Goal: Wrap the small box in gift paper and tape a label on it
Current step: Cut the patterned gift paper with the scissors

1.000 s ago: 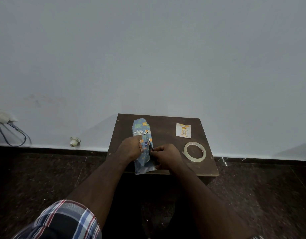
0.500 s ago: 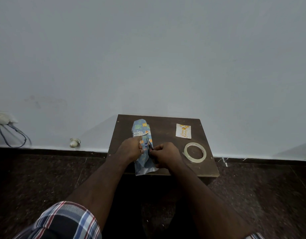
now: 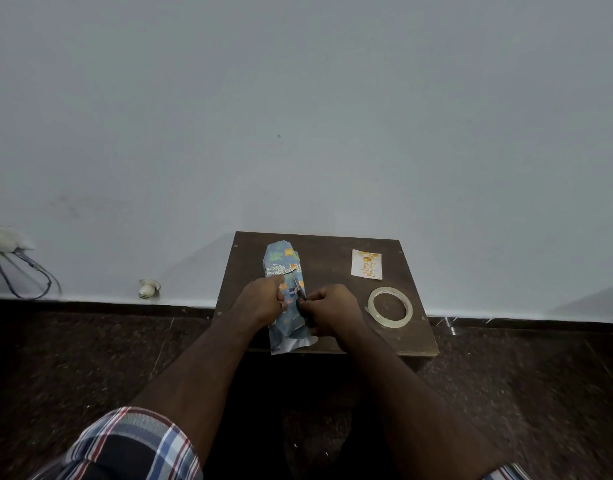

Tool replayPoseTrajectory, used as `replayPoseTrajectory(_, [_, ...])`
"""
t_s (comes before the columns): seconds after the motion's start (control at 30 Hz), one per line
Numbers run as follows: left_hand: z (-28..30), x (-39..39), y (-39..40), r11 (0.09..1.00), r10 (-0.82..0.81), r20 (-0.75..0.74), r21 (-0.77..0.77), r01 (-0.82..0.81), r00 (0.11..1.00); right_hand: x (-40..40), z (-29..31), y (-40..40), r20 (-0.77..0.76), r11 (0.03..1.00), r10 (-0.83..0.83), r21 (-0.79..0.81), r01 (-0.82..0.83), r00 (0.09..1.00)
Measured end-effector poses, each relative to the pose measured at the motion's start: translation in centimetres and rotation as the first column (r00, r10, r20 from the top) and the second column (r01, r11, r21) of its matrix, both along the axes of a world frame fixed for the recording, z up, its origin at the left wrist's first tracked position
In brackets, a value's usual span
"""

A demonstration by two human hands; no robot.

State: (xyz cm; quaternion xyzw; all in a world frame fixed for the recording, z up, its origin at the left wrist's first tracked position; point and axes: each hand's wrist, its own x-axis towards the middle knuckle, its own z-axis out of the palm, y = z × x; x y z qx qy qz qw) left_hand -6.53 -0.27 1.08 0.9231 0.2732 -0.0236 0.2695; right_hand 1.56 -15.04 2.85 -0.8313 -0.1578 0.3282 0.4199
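Head view: the left hand (image 3: 263, 299) curls its fingers against the left side of the blue patterned gift-paper parcel (image 3: 286, 296), which presumably hides the small box, and pins it to the dark brown wooden counter (image 3: 332, 251). Just right of it, the right hand (image 3: 329, 311) is clenched round something thin and dark at the parcel's seam; a slim pale blade-like line runs up from that hand over the paper, perhaps scissors, but it is too small to be sure. The parcel lies lengthwise between the 2 hands, its far end folded to a blunt point beyond them and its near end open, with the white underside of the paper hanging over the counter's near edge.

To the right of the right hand lies the clear ring-shaped roll of tape (image 3: 390, 308), and beyond that, further from the person, the white rectangular birthday label with orange print (image 3: 366, 264), both untouched.

To do this step well, I judge the left hand should keep the overlap flat and tight while the right hand works only at the seam, so that the paper neither tears nor slackens round the box.

Count: 1 parcel, 1 tape roll, 1 label, 1 counter, 2 hands.
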Motion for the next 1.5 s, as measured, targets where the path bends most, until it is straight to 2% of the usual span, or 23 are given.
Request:
replayPoseTrajectory(0.47, [0.1, 0.0, -0.1, 1.000, 0.008, -0.007, -0.001, -0.008, 1.000, -0.2, -0.2, 0.7, -0.069, 0.997, -0.062, 0.051, 0.066, 0.996])
replayPoseTrajectory(1.5, [1.5, -0.3, -0.6, 0.999, -0.009, -0.014, -0.035, 0.008, 1.000, -0.1, 0.1, 1.9, -0.016, 0.995, -0.078, 0.060, 0.079, 0.997])
